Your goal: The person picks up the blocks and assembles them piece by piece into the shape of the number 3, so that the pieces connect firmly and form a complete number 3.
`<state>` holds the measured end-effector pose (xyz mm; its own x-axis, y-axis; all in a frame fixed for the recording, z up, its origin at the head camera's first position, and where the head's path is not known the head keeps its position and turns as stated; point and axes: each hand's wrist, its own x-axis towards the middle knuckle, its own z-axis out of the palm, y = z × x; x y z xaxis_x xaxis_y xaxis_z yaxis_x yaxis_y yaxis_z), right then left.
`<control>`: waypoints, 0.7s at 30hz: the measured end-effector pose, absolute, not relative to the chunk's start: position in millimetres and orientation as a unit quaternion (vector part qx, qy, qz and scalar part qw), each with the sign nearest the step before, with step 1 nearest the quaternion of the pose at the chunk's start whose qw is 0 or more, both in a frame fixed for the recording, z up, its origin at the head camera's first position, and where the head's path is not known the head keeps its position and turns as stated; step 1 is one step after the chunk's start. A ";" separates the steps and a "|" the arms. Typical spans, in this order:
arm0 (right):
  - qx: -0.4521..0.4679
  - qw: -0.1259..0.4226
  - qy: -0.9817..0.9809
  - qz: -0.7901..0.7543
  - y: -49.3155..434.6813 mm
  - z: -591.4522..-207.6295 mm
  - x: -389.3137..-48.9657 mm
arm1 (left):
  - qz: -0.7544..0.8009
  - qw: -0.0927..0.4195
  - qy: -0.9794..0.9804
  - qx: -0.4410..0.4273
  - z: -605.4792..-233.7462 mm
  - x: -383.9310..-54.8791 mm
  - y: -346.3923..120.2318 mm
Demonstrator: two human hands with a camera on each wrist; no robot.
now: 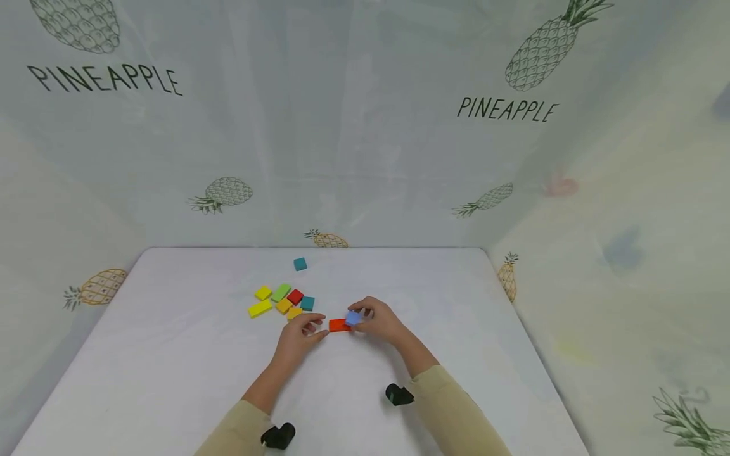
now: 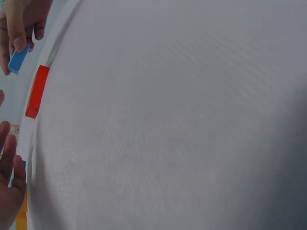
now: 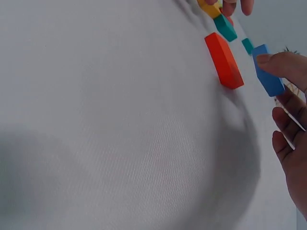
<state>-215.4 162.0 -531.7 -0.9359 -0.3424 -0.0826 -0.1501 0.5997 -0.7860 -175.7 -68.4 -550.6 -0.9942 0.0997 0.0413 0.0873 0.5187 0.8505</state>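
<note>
My right hand (image 1: 383, 323) pinches a blue block (image 1: 353, 317) between thumb and fingers. In the right wrist view the blue block (image 3: 266, 72) is held up off the table, beside the right end of an orange-red rectangular block (image 3: 223, 60). That orange-red block (image 1: 338, 325) lies flat on the white table. Just left of it is my left hand (image 1: 296, 341), thumb and fingers apart with nothing between them. The left wrist view catches only part of the left hand (image 2: 8, 187), at the left edge.
Left of the hands lies a loose cluster of blocks: yellow (image 1: 260, 308), green (image 1: 281, 292), red (image 1: 294, 296), teal (image 1: 307, 303) and several orange-yellow ones. Another teal block (image 1: 300, 264) sits farther back. A pineapple-print curtain (image 1: 365, 126) hangs behind the table (image 1: 171, 354).
</note>
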 end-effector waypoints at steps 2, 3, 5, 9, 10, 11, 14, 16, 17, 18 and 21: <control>-0.136 0.110 0.884 -0.434 166.0 -534.3 -215.5 | 0.487 0.004 0.872 0.050 -553.2 -177.1 -65.4; -0.133 0.108 0.881 -0.440 168.1 -535.7 -215.7 | 0.486 0.003 0.872 0.049 -554.6 -178.1 -63.9; -0.129 0.104 0.877 -0.450 172.2 -539.2 -216.3 | 0.483 0.000 0.874 0.049 -556.7 -179.8 -60.8; -0.123 0.101 0.870 -0.466 177.3 -547.5 -218.4 | 0.478 -0.003 0.878 0.040 -559.6 -182.5 -55.9; -0.125 0.099 0.870 -0.467 178.1 -550.1 -219.1 | 0.475 -0.005 0.879 0.038 -560.0 -182.6 -54.9; -0.127 0.097 0.869 -0.469 178.7 -552.7 -219.8 | 0.472 -0.006 0.881 0.037 -560.7 -182.9 -54.2; -0.140 0.087 0.867 -0.469 179.4 -560.1 -220.7 | 0.456 -0.011 0.889 0.033 -564.8 -184.3 -52.7; -0.145 0.083 0.867 -0.470 180.0 -565.2 -221.3 | 0.447 -0.010 0.894 0.025 -568.0 -185.1 -51.8; -0.145 0.081 0.866 -0.471 180.1 -567.0 -221.2 | 0.444 -0.009 0.896 0.021 -569.4 -185.4 -51.2; -0.144 0.081 0.865 -0.473 180.1 -568.6 -221.0 | 0.442 -0.009 0.897 0.019 -570.4 -185.6 -50.7; -0.143 0.076 0.866 -0.474 179.7 -571.1 -220.0 | 0.441 -0.005 0.897 0.008 -571.7 -185.5 -48.7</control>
<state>-220.0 179.7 -571.1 -0.9475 -0.3197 0.0032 -0.1749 0.5100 -0.8422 -185.5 -48.7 -571.7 -0.9998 0.0094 0.0155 0.0180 0.6109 0.7915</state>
